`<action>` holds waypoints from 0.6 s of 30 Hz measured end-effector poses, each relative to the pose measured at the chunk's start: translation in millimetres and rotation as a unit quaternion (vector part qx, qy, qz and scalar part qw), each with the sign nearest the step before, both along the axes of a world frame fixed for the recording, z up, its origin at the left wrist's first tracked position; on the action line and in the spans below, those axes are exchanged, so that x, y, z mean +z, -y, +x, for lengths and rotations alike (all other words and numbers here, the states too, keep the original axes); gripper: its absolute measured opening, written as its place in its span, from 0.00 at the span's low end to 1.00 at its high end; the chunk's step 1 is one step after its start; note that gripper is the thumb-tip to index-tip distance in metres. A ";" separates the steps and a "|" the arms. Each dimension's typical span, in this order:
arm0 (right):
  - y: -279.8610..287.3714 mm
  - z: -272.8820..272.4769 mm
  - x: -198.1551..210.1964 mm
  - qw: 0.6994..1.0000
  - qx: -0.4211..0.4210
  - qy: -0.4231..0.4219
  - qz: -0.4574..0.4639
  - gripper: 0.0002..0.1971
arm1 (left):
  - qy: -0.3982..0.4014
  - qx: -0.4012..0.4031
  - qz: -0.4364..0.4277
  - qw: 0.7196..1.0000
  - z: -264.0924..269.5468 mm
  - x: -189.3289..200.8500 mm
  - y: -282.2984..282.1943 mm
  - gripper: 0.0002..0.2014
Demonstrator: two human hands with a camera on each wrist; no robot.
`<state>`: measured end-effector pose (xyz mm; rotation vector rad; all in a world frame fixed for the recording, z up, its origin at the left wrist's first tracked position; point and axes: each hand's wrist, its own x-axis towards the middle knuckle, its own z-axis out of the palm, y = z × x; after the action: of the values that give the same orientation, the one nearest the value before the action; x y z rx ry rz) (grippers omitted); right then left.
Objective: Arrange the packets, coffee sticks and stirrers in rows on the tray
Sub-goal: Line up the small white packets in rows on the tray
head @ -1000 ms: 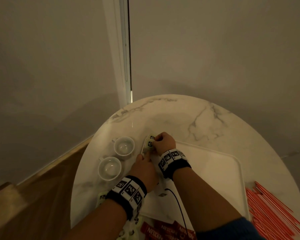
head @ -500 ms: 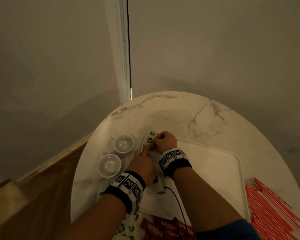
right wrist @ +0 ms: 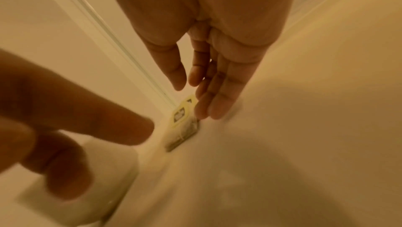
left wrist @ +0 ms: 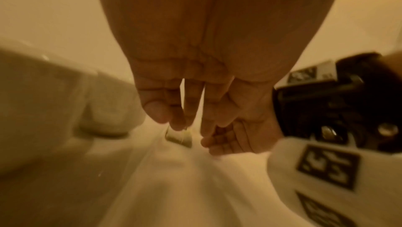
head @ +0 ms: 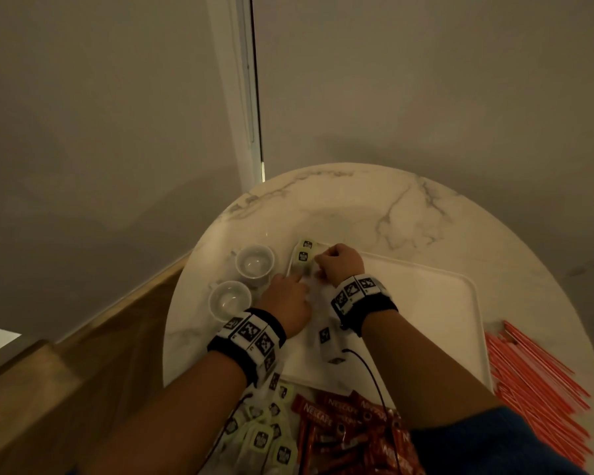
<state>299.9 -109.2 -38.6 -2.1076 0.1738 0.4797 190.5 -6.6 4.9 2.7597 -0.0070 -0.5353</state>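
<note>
Black wristbands [head: 251, 341] on both wrists, white blocks with black square marker codes on top, thin black cable [head: 371, 371] trailing off, blue sleeve [head: 487, 443] on right arm.

left hand [head: 286, 301] open, right hand [head: 340, 265] seemingly open

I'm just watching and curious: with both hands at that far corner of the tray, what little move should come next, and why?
Probably lift both hands away and reach back for another packet. Two tea packets already lie in the tray's far-left corner, with the left hand and right hand only touching them with straight fingers, holding nothing. The loose packets wait near the body, off the tray.
</note>
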 end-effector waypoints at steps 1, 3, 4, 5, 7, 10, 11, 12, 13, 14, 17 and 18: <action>3.3 -6.1 2.9 1.000 -0.001 -0.002 0.018 0.06 | 0.015 0.013 -0.034 0.999 -5.3 -0.3 -3.9 0.18; 9.8 -22.0 11.0 0.999 0.011 0.001 0.043 0.06 | 0.033 0.017 -0.067 0.997 -19.2 1.3 -12.2 0.16; 12.8 -32.2 16.1 0.998 0.025 0.005 0.050 0.06 | 0.031 0.009 -0.070 0.997 -28.3 2.9 -16.0 0.14; 15.6 -43.1 21.2 0.997 0.043 0.009 0.056 0.06 | 0.027 -0.002 -0.073 0.997 -37.5 3.7 -19.3 0.13; 21.4 -67.8 30.0 0.995 0.080 0.008 0.067 0.05 | 0.012 -0.032 -0.079 0.996 -58.6 2.0 -25.1 0.11; 30.8 -104.9 36.8 0.989 0.135 0.012 0.059 0.04 | -0.007 -0.106 -0.051 0.993 -89.3 -8.5 -30.8 0.12; 34.1 -115.9 37.5 0.987 0.149 0.015 0.053 0.03 | -0.013 -0.122 -0.026 0.992 -97.9 -12.3 -32.6 0.13; 37.4 -126.0 37.9 0.986 0.159 0.018 0.048 0.03 | -0.017 -0.128 0.004 0.992 -104.9 -14.2 -33.7 0.14; 40.9 -134.9 37.8 0.985 0.166 0.021 0.045 0.04 | -0.017 -0.125 0.031 0.992 -110.3 -15.8 -34.8 0.15; 44.3 -143.1 38.0 0.985 0.168 0.023 0.043 0.04 | -0.011 -0.118 0.047 0.992 -114.7 -16.5 -35.6 0.15; 54.4 -160.6 38.5 0.986 0.164 0.015 0.038 0.04 | -0.004 -0.086 0.044 0.995 -120.5 -20.6 -35.7 0.16; 57.4 -165.1 38.7 0.986 0.159 0.009 0.037 0.03 | -0.006 -0.078 0.039 0.996 -121.5 -21.7 -35.3 0.16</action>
<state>134.8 -166.5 0.1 -2.0733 -0.1928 0.6458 69.0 28.7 -16.8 2.8483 -0.2034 -0.6050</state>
